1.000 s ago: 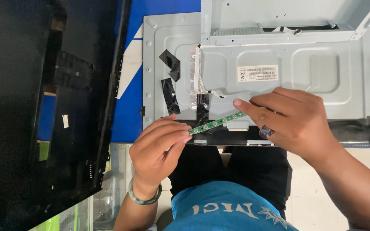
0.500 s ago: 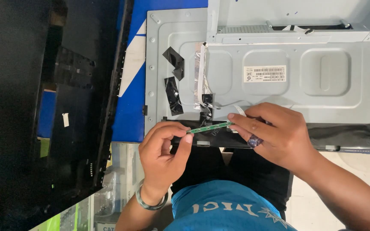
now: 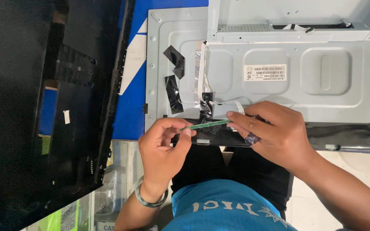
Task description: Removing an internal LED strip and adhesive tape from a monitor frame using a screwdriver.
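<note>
1. At the near edge of the grey metal back panel [image 3: 279, 85], both hands meet over a narrow green circuit strip [image 3: 205, 124].
2. The left hand [image 3: 164, 147] pinches the strip's left end between thumb and fingertips, its grip closed on it.
3. The right hand [image 3: 275, 132] pins the strip's right end with its fingers, also closed on it; a small dark part shows under its fingers, too unclear to name.
4. The strip lies just above the panel's black bottom bezel [image 3: 347, 139], near a white flat ribbon cable [image 3: 239, 107] and black tape pieces [image 3: 173, 92].
5. Risk, as I judge it: the thin strip could flex and crack if the two hands pull unevenly, and a sharp tug could strain the ribbon cable.
6. To the left, a black rear cover [image 3: 43, 107] lies well apart on the blue surface [image 3: 131, 115].
</note>
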